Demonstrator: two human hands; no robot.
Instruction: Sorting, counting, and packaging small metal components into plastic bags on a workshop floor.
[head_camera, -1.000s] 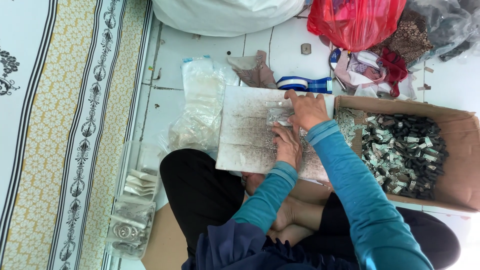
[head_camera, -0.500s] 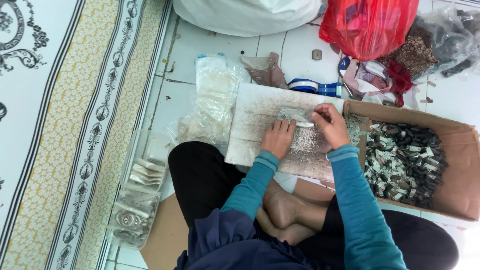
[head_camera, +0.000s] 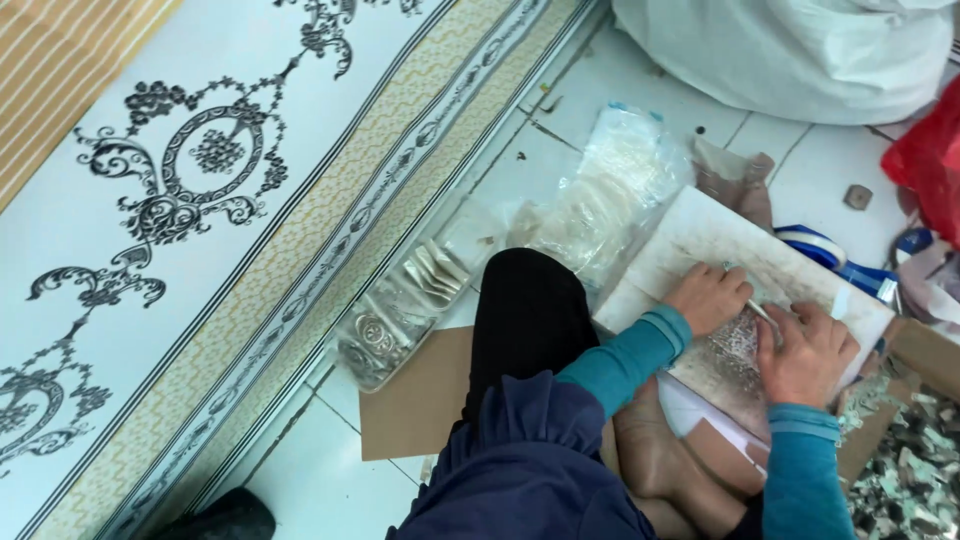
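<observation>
White tiled floor (head_camera: 640, 110) beside patterned mat (head_camera: 200, 200). On pale board (head_camera: 700, 235) across the lap: small silvery pieces (head_camera: 738, 345) between both hands. Left hand (head_camera: 708, 297) flat, right hand (head_camera: 805, 352) pinching a thin tool (head_camera: 762, 312).

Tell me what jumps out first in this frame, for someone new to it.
The big patterned mat with black scrollwork and yellow borders fills the left half. At lower right, the left hand and right hand, in teal sleeves, press on a worn white board that carries a patch of small silvery pieces. Clear plastic bags lie on the tiled floor between mat and board, under a large white sack.
</observation>
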